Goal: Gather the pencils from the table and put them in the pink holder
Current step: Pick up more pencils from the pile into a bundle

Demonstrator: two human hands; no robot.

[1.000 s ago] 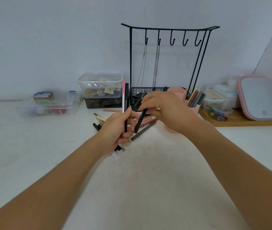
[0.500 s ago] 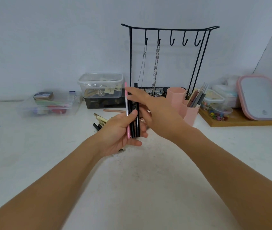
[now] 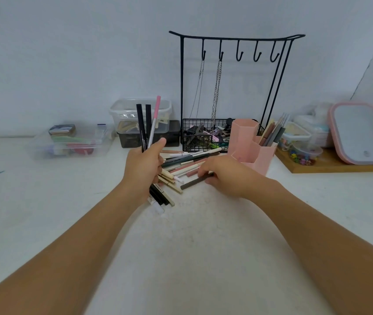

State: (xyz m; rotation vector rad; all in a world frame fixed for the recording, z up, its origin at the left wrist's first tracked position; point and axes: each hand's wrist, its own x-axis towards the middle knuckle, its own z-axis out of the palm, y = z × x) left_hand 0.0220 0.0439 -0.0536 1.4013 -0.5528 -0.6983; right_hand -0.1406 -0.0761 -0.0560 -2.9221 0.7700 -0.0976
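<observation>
Three pencils (image 3: 147, 126) in left hand (image 3: 143, 164)

Black wire hook stand (image 3: 235, 38) with two chains (image 3: 216, 92) above a mesh basket (image 3: 200, 135), clear plastic tubs (image 3: 71, 142) at left, pink-rimmed lidded box (image 3: 360, 133) on a wooden board (image 3: 331, 165).

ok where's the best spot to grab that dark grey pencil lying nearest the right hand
Pinch the dark grey pencil near its right end, from above, where the right hand already touches it. It lies flat and slanted at the pile's front edge, its near side free of other pencils.
</observation>
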